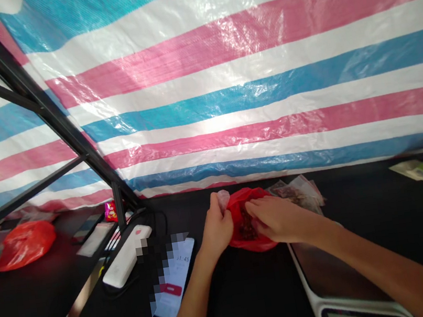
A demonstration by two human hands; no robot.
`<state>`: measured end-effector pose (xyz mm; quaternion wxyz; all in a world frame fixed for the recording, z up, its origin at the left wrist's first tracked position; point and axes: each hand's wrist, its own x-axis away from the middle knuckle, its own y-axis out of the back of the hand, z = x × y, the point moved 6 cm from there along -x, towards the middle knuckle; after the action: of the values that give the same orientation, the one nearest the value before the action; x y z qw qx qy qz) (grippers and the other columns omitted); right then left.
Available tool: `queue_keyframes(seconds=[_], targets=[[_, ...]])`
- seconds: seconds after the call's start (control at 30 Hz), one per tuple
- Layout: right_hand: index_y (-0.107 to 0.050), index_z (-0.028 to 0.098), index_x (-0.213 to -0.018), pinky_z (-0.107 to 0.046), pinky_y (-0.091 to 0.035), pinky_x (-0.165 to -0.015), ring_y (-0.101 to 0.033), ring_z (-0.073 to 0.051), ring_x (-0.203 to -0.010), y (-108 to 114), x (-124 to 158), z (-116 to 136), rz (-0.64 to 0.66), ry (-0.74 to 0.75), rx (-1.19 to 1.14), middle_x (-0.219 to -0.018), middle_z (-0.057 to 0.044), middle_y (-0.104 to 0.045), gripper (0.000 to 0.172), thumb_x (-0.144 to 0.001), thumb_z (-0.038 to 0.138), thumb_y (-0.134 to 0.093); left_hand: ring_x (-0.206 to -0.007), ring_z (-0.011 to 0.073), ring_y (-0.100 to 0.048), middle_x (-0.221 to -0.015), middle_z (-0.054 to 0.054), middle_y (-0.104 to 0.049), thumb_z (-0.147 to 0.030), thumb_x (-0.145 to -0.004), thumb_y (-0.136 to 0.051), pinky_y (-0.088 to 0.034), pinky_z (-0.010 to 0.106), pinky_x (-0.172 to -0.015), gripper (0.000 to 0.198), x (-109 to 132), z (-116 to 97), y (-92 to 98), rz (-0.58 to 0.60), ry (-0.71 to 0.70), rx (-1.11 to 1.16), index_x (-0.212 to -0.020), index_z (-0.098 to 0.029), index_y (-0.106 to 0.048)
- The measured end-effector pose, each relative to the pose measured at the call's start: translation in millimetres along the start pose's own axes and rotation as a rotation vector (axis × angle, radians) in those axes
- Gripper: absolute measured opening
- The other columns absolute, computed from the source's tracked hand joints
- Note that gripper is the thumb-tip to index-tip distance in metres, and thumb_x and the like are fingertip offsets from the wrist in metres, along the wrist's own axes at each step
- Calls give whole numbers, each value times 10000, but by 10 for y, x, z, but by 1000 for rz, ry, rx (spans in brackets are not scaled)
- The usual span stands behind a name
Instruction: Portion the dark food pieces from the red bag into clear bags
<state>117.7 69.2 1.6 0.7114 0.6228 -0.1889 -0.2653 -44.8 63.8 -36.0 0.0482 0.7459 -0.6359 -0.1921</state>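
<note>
Red plastic bag (243, 239) held open btw hands

L hand (217, 226) clenched on bag's left rim, R hand (279, 217) pinching right rim. Mouth faces up, long axis roughly side to side, dark contents (248, 227) inside. Banknotes (296, 191) just past R hand, digital scale (332, 273) nearer person, phone (172, 283) left of L hand.

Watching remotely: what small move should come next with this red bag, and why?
Probably gather the mouth of the red plastic bag closed. The left hand pinches its edge, the right hand is at the opening, and the dark contents still show. Closing it first seems safer, since the bag sits right by the banknotes and the scale.
</note>
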Motion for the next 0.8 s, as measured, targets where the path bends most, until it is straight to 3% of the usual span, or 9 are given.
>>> queue_keyframes(seconds=[0.13, 0.33, 0.5, 0.8], targets=[[-635, 155, -1182, -334, -451, -675, -755, -275, -835, 50, 18, -189, 57, -135, 126, -1014, -135, -791, 247, -972, 175, -508, -800, 188, -656, -873, 2, -659, -89, -897, -517, -482, 289, -808, 195, -10, -4, 50, -58, 37, -64, -1008, -246, -486], [-674, 195, -1183, -334, -459, -636, -778, -297, -826, 117, 53, -218, 48, -199, 235, -1047, -140, -794, 251, -1027, 238, -482, -734, 197, -653, -823, -10, -661, -109, -911, -508, -443, 268, -714, 193, 53, -202, 111, -129, 19, -151, -1025, -264, -483], [-638, 176, -1250, -347, -480, -649, -777, -303, -855, 131, 61, -211, 6, -234, 271, -1141, -160, -768, 285, -1031, 245, -469, -861, 229, -695, -948, 23, -672, -155, -868, -616, -485, 316, -788, 286, 49, -106, 107, -188, 125, -204, -1019, -269, -401], [-635, 138, -1250, -383, -510, -712, -752, -333, -944, 60, 86, -313, 94, -258, 176, -1252, -216, -701, 305, -984, 213, -507, -878, 228, -686, -999, 44, -625, -433, -871, -763, -549, 344, -770, 472, 185, 43, -113, 31, 229, -23, -1019, -267, -346]])
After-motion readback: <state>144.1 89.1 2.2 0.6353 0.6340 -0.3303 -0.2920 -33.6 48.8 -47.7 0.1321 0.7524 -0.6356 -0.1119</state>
